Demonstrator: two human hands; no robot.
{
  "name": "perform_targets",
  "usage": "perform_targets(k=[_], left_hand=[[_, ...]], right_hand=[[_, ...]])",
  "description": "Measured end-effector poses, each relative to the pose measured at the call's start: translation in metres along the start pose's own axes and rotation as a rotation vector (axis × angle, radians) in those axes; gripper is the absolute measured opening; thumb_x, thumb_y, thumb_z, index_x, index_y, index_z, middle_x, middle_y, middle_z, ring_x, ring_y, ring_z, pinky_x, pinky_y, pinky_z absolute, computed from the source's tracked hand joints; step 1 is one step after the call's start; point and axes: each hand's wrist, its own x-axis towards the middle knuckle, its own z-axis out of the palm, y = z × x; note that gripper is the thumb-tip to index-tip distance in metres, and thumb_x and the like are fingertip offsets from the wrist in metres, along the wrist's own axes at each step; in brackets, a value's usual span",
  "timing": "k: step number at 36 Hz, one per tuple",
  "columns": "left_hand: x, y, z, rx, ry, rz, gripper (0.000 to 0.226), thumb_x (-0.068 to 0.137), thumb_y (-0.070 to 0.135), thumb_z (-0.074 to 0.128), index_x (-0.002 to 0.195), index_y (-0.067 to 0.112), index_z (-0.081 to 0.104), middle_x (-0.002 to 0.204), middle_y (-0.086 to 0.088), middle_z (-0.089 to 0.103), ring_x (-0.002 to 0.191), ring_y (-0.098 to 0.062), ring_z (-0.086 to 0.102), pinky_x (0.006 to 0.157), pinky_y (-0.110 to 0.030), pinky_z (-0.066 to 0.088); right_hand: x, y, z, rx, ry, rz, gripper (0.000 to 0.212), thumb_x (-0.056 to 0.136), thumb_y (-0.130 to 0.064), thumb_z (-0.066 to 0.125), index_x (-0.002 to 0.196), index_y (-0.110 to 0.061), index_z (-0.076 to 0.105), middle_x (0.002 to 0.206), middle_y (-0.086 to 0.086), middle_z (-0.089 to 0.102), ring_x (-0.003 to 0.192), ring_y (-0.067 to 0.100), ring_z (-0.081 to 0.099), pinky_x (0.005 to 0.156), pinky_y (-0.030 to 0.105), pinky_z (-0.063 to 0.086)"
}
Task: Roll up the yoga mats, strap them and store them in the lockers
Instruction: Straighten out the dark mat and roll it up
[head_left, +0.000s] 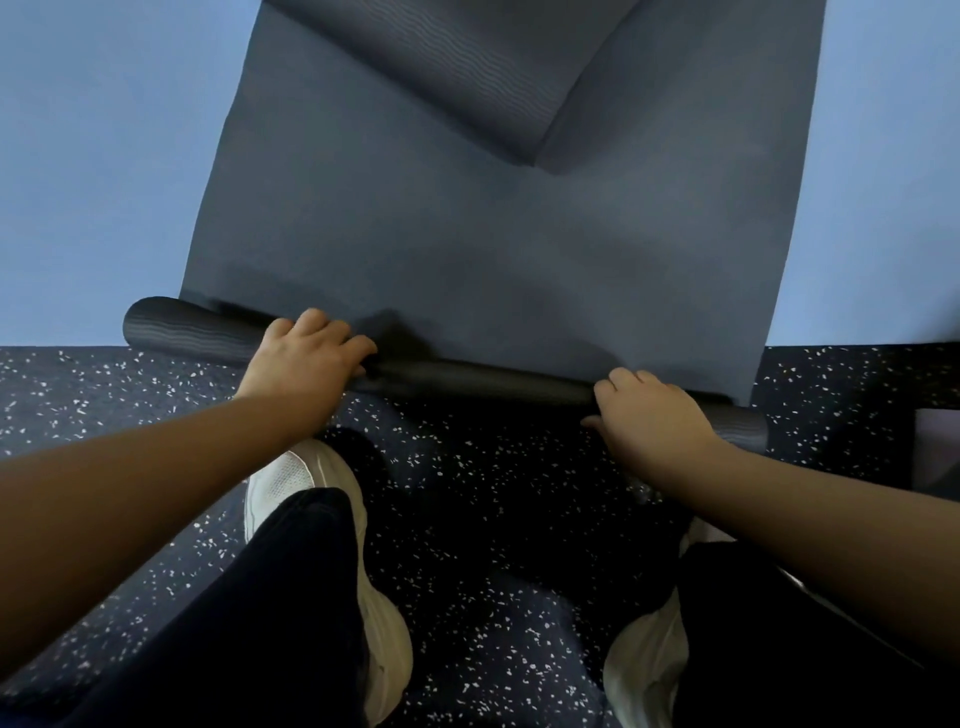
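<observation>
Low in the frame, white shoes (311, 499) stood planted on the speckled dark floor (493, 519). Just above them, the left hand (306, 358) and right hand (649, 415) sat well apart, each curled over the thin roll (467, 379) at the near end of the dark yoga mat (467, 249). Only a turn or two had been wound, and the roll ran crooked, its left end poking out. Most of the mat lay flat up the middle, its far corner folded over at the top. Strapping and lockers were, by my reading, a long way off; neither showed.
</observation>
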Motion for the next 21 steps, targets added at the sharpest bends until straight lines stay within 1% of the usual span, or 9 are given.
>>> perform_targets(k=[3,5,7,9,12,14,17,19,21], left_hand=[[0.011,0.004,-0.007,-0.002,-0.105,-0.117,0.022,0.088,0.017,0.067,0.107,0.007,0.060,0.089,-0.013,0.064,0.094,-0.035,0.050,0.070,-0.042,0.040],[0.014,0.006,-0.008,0.002,-0.132,-0.128,0.019,0.091,0.016,0.062,0.107,0.007,0.056,0.092,-0.012,0.065,0.095,-0.035,0.048,0.068,-0.040,0.036],[0.014,0.009,-0.009,0.044,-0.120,-0.100,0.026,0.082,0.006,0.070,0.106,0.008,0.059,0.093,-0.013,0.064,0.089,-0.037,0.051,0.063,-0.040,0.039],[0.013,0.013,-0.008,0.083,-0.152,-0.090,0.038,0.074,0.000,0.073,0.109,0.009,0.061,0.102,-0.015,0.061,0.089,-0.039,0.053,0.063,-0.041,0.043],[0.008,0.020,-0.011,0.114,-0.135,-0.075,0.032,0.072,0.011,0.075,0.101,0.004,0.064,0.099,-0.018,0.059,0.082,-0.040,0.055,0.059,-0.044,0.048],[0.003,0.022,-0.010,0.099,-0.085,-0.060,0.032,0.072,0.021,0.076,0.095,0.002,0.064,0.094,-0.019,0.057,0.081,-0.038,0.054,0.056,-0.043,0.049],[-0.002,0.022,-0.009,0.101,-0.140,-0.032,0.055,0.062,0.036,0.085,0.098,0.001,0.064,0.094,-0.019,0.056,0.085,-0.037,0.053,0.060,-0.043,0.050],[-0.001,0.023,-0.011,0.108,-0.185,-0.034,0.063,0.054,0.035,0.090,0.099,0.000,0.064,0.093,-0.019,0.057,0.084,-0.038,0.056,0.060,-0.044,0.050],[0.003,0.023,-0.013,0.102,-0.199,-0.040,0.060,0.054,0.029,0.092,0.097,-0.001,0.064,0.090,-0.020,0.058,0.081,-0.039,0.058,0.059,-0.045,0.050]], right_hand=[[0.003,0.005,-0.002,0.018,0.027,0.003,0.034,0.102,-0.042,0.038,0.115,-0.012,0.048,0.116,0.006,0.052,0.109,0.025,0.051,0.074,0.033,0.037],[0.006,0.007,-0.004,0.034,0.040,0.014,0.033,0.101,-0.042,0.040,0.113,-0.012,0.045,0.115,0.007,0.055,0.107,0.026,0.053,0.072,0.034,0.035],[0.009,0.009,-0.006,0.058,0.045,0.031,0.033,0.101,-0.042,0.041,0.112,-0.011,0.042,0.114,0.009,0.058,0.108,0.028,0.054,0.071,0.035,0.033],[0.010,0.010,-0.007,0.081,0.045,0.044,0.032,0.101,-0.042,0.042,0.109,-0.011,0.040,0.113,0.010,0.059,0.109,0.029,0.053,0.070,0.035,0.033],[0.011,0.013,-0.009,0.065,0.041,0.042,0.030,0.101,-0.042,0.039,0.104,-0.013,0.038,0.111,0.010,0.059,0.110,0.028,0.051,0.069,0.035,0.034],[0.013,0.013,-0.009,0.029,0.033,0.026,0.031,0.102,-0.042,0.036,0.107,-0.012,0.039,0.111,0.009,0.059,0.110,0.026,0.050,0.067,0.034,0.036],[0.013,0.013,-0.007,-0.005,0.032,0.002,0.033,0.103,-0.041,0.033,0.114,-0.011,0.041,0.118,0.008,0.052,0.112,0.025,0.049,0.066,0.032,0.036],[0.013,0.013,-0.004,-0.021,0.055,-0.010,0.034,0.103,-0.040,0.034,0.117,-0.010,0.042,0.124,0.008,0.043,0.113,0.025,0.048,0.067,0.032,0.040],[0.013,0.012,-0.004,-0.028,0.075,-0.008,0.035,0.104,-0.040,0.033,0.117,-0.009,0.043,0.124,0.009,0.040,0.113,0.025,0.046,0.068,0.032,0.043]])
